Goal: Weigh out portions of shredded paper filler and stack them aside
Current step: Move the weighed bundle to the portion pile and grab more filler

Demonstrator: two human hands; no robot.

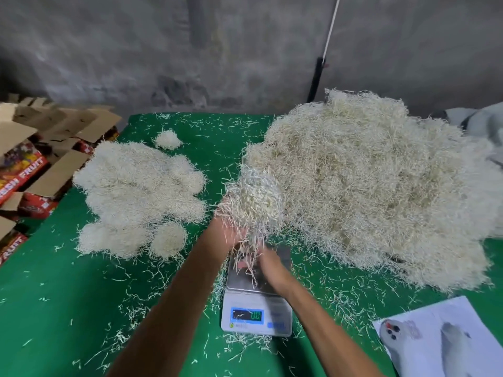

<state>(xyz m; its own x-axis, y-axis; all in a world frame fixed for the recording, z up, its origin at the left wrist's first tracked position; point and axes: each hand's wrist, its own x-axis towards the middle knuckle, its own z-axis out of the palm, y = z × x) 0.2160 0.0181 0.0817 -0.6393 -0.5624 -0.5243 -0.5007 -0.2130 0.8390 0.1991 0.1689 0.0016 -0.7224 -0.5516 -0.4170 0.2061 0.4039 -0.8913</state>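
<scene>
Both hands on same clump (253, 205) of shredded paper, right above scale (257, 292) pan near table's front edge. Left hand (227, 231) grips higher up, right hand (268, 263) pinches dangling strands lower. Guessing straight drop next. Weighed portions (138, 197) sit toward left edge, so left hand nearer.

Through the head camera I see only my two forearms and hands. Both arms are bare right up to the bottom edge of the picture, with no sleeve in sight. My left hand (231, 235) and right hand (269, 265) wear no gloves, and both wrists are bare.
</scene>
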